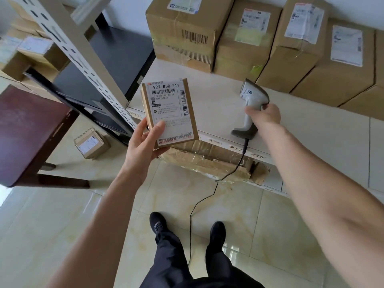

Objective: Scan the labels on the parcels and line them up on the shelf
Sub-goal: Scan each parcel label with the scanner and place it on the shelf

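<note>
We are at the scanning step: our left hand (143,140) holds the small parcel (169,113) label-up just left of the scanner (252,104), which our right hand (265,115) grips above the shelf (301,125). Next, we judge, its head must turn onto the barcode.

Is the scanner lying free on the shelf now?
No, the right hand grips the scanner by its handle above the shelf.

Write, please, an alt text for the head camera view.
A person's left hand holds a small labelled parcel while the right hand grips a corded scanner resting on a white shelf lined with cardboard boxes.
</note>
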